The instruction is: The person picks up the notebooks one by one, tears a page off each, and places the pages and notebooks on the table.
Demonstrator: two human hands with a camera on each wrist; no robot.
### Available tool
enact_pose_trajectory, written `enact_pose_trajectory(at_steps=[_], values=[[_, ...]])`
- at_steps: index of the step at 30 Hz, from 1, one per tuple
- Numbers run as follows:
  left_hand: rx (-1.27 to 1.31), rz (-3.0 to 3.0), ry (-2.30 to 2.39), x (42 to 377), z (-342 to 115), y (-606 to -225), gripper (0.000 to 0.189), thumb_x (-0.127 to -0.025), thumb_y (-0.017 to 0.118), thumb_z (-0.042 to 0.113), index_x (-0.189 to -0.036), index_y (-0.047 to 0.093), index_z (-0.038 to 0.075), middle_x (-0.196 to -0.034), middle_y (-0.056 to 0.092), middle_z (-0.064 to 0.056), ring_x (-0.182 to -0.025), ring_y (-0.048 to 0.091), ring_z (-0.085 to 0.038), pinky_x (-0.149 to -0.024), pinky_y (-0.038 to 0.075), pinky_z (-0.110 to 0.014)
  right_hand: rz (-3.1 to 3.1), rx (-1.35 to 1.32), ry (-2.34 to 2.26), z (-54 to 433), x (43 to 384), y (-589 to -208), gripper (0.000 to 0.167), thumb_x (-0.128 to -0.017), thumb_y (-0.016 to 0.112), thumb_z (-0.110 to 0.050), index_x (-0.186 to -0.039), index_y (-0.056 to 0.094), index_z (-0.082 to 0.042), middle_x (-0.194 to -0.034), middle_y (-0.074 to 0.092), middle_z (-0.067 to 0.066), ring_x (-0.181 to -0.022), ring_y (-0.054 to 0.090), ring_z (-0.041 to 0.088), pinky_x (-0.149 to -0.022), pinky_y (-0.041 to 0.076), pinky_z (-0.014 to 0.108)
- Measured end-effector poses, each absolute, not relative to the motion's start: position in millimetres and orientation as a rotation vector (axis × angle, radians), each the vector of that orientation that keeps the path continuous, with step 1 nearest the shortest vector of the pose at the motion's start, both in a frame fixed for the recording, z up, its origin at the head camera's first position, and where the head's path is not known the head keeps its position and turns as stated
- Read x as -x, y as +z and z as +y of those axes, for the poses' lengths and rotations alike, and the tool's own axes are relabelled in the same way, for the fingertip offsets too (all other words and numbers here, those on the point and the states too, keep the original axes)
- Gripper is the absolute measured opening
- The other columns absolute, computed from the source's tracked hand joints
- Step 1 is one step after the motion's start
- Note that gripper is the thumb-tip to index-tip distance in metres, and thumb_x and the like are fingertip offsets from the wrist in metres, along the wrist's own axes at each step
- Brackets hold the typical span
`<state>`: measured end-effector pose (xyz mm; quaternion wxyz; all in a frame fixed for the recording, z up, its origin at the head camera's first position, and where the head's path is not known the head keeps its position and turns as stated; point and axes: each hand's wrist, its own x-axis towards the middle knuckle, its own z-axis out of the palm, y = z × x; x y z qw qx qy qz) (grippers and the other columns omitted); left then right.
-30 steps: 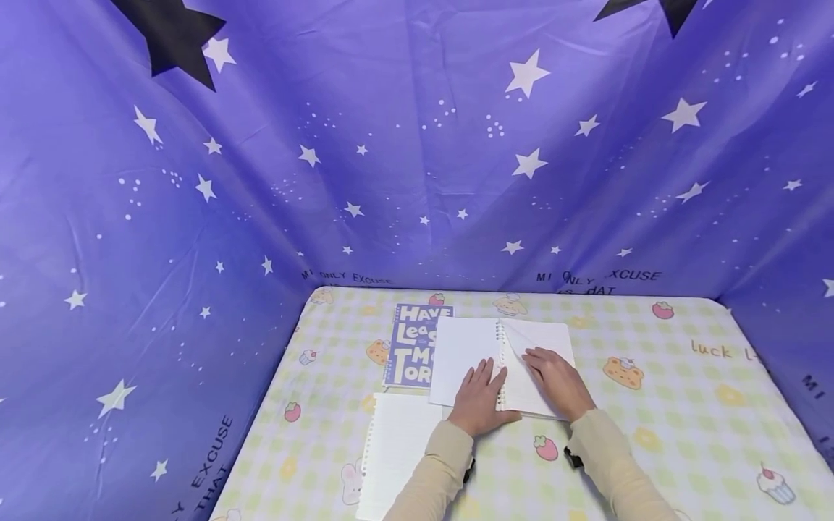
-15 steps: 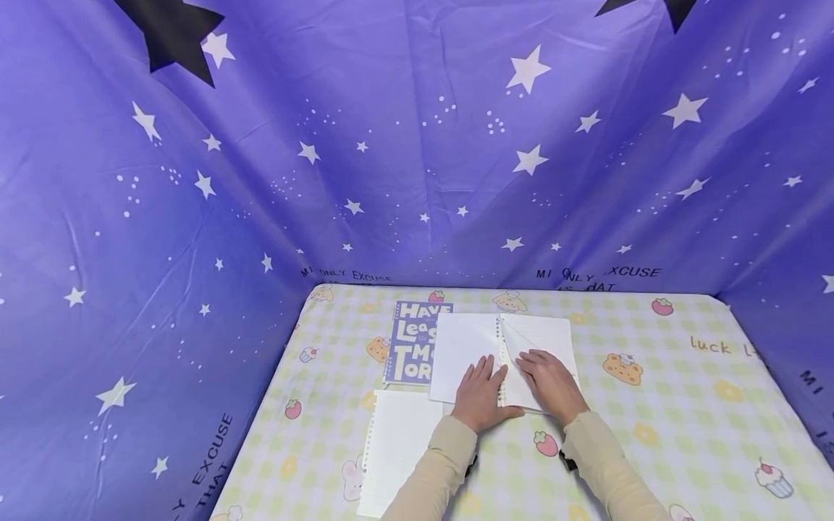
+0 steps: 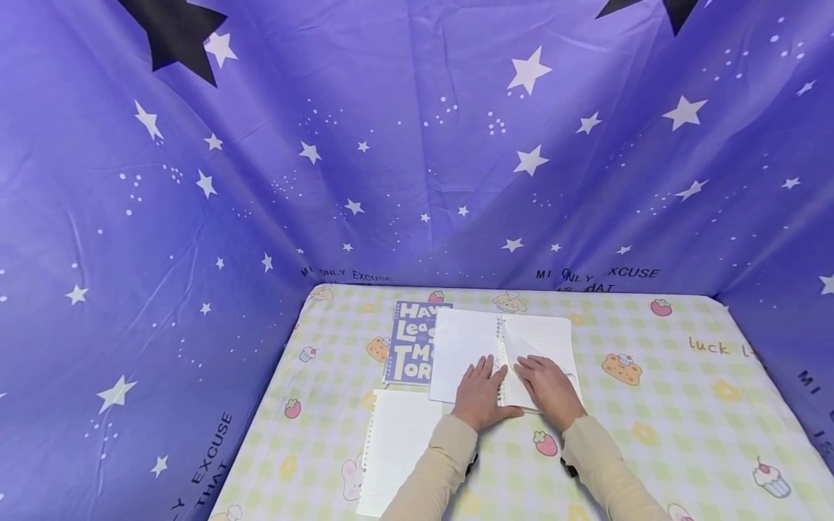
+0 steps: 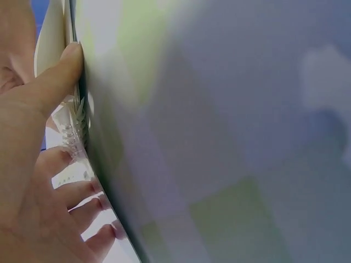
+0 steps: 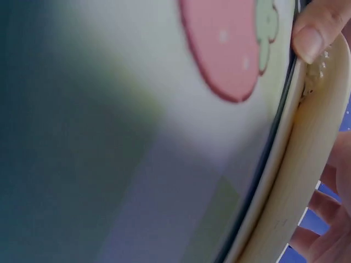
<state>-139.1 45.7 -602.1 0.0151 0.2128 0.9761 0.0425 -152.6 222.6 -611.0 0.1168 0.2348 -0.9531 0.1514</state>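
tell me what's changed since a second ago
The right hand has shifted a little left and slightly down in the head view, toward the rings of the open notebook. No letting go shows. The left hand still rests on the notebook; the loose sheet and purple lettered cover lie where they were.

The open notebook point(image 3: 461, 347) has white pages; the booklet point(image 3: 409, 346) is purple with white letters, the loose sheet point(image 3: 400, 445) is white. Both sleeves point(image 3: 438, 463) are beige. The counter point(image 3: 691, 412) shows pale green checks with strawberry prints, the curtain point(image 3: 417, 159) is violet-blue with white and black stars.
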Motion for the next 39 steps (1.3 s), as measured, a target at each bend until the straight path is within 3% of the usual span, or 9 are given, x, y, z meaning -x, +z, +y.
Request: enact_pose_trajectory(at_steps=[4, 8, 12, 15, 20, 26, 33, 39], values=[[-0.674, 3.002, 0.134, 138, 46, -597, 0.094, -0.076, 0.059, 0.080, -0.148, 0.048, 0.022, -0.155, 0.042, -0.008, -0.145, 0.037, -0.022, -0.117, 0.035, -0.035, -2.783, -0.678, 0.459, 223, 152, -612, 0.029, -0.089, 0.069, -0.005, -0.117, 0.071, 0.002, -0.123, 0.068, 0.018, -0.118, 0.060, 0.038, -0.105, 0.046, 0.050], [-0.709, 2.929, 0.228, 142, 42, -595, 0.091, -0.083, 0.048, 0.081, -0.152, 0.042, 0.021, -0.157, 0.040, -0.009, -0.146, 0.035, -0.023, -0.118, 0.033, -0.036, -2.758, -0.672, 0.478, 224, 153, -614, 0.031, -0.087, 0.070, -0.003, -0.118, 0.070, 0.002, -0.122, 0.069, 0.018, -0.117, 0.060, 0.039, -0.104, 0.046, 0.050], [-0.794, 2.892, 0.348, 155, 32, -595, 0.074, -0.097, 0.041, 0.064, -0.153, 0.039, 0.015, -0.154, 0.044, -0.009, -0.144, 0.039, -0.023, -0.117, 0.034, -0.036, -2.707, -0.698, 0.459, 225, 155, -615, 0.032, -0.085, 0.070, 0.000, -0.117, 0.070, 0.003, -0.120, 0.069, 0.019, -0.116, 0.061, 0.039, -0.103, 0.047, 0.051], [-0.817, 2.905, 0.312, 162, 24, -596, 0.061, -0.102, 0.041, 0.052, -0.152, 0.041, 0.016, -0.154, 0.045, -0.006, -0.143, 0.040, -0.024, -0.118, 0.033, -0.040, -2.706, -0.705, 0.428, 225, 156, -617, 0.032, -0.085, 0.070, 0.000, -0.117, 0.070, 0.003, -0.120, 0.069, 0.019, -0.115, 0.061, 0.038, -0.104, 0.047, 0.050], [-0.770, 2.902, 0.298, 165, 21, -604, 0.058, -0.103, 0.041, 0.049, -0.153, 0.039, 0.022, -0.159, 0.035, -0.009, -0.148, 0.030, -0.030, -0.120, 0.026, -0.051, -2.679, -0.697, 0.424, 225, 153, -619, 0.031, -0.083, 0.072, 0.001, -0.113, 0.072, 0.002, -0.117, 0.071, 0.018, -0.113, 0.063, 0.038, -0.101, 0.048, 0.051], [-0.683, 2.944, 0.274, 168, 27, -612, 0.056, -0.105, 0.032, 0.051, -0.156, 0.032, 0.029, -0.163, 0.028, -0.006, -0.151, 0.022, -0.028, -0.122, 0.021, -0.049, -2.726, -0.662, 0.425, 223, 153, -614, 0.027, -0.087, 0.069, 0.001, -0.113, 0.072, 0.002, -0.119, 0.070, 0.017, -0.116, 0.061, 0.037, -0.104, 0.046, 0.050], [-0.670, 3.081, 0.124, 177, 31, -618, 0.056, -0.104, 0.029, 0.055, -0.154, 0.037, 0.031, -0.159, 0.038, -0.002, -0.143, 0.038, -0.023, -0.113, 0.035, -0.045, -2.743, -0.631, 0.426, 221, 151, -613, 0.025, -0.088, 0.068, 0.000, -0.113, 0.072, 0.002, -0.119, 0.070, 0.017, -0.116, 0.062, 0.037, -0.104, 0.046, 0.050], [-0.561, 3.037, 0.167, 178, 33, -619, 0.059, -0.102, 0.027, 0.060, -0.155, 0.032, 0.035, -0.164, 0.027, 0.001, -0.152, 0.020, -0.028, -0.120, 0.019, -0.058, -2.756, -0.629, 0.411, 219, 150, -615, 0.025, -0.091, 0.066, -0.002, -0.115, 0.072, 0.002, -0.121, 0.069, 0.018, -0.117, 0.061, 0.037, -0.106, 0.045, 0.051]])
